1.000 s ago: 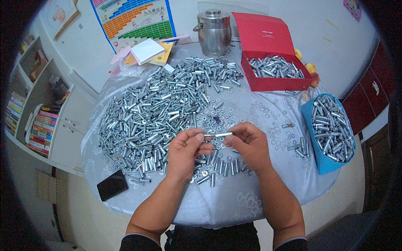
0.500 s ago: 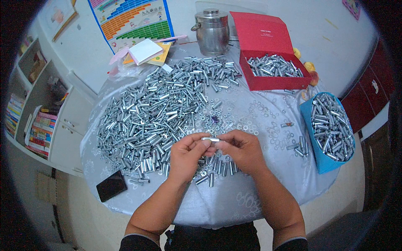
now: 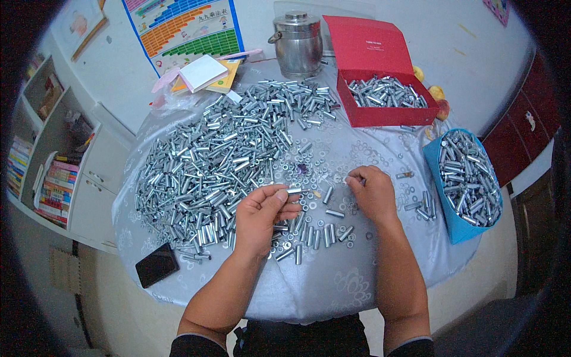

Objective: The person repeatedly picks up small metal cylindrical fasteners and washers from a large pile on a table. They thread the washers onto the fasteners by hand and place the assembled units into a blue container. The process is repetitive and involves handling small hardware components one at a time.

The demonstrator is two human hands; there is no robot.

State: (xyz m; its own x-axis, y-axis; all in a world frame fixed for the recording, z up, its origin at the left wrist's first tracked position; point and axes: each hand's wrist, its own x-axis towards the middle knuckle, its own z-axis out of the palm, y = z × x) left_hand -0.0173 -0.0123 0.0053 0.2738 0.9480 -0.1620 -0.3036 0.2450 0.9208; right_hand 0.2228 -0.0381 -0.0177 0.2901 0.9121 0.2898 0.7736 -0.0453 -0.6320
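Between the thumb and fingers of my left hand (image 3: 259, 215) is a shiny metal sleeve (image 3: 294, 191), held nearly level over the near edge of the pile. My right hand (image 3: 375, 193) is apart from it, to the right, low over the cloth. Its thumb and fingertips are pinched together at a small bit too tiny to make out. A big pile of metal sleeves and bolts (image 3: 202, 160) spreads to the left and behind my left hand. Loose washers (image 3: 313, 196) lie between my hands, and several short sleeves (image 3: 315, 237) lie just in front.
A red box (image 3: 386, 117) full of metal pieces stands open at the back right. Right of my hand is a blue fabric bin (image 3: 461, 234), also filled. A steel pot (image 3: 297, 50), notebooks (image 3: 204, 72) and a black phone (image 3: 157, 265) rest on the cloth-covered table (image 3: 297, 291).
My right hand has let go of the sleeve and moved right, away from my left hand. The left hand keeps the sleeve. Loose sleeves and washers between them have come into view.
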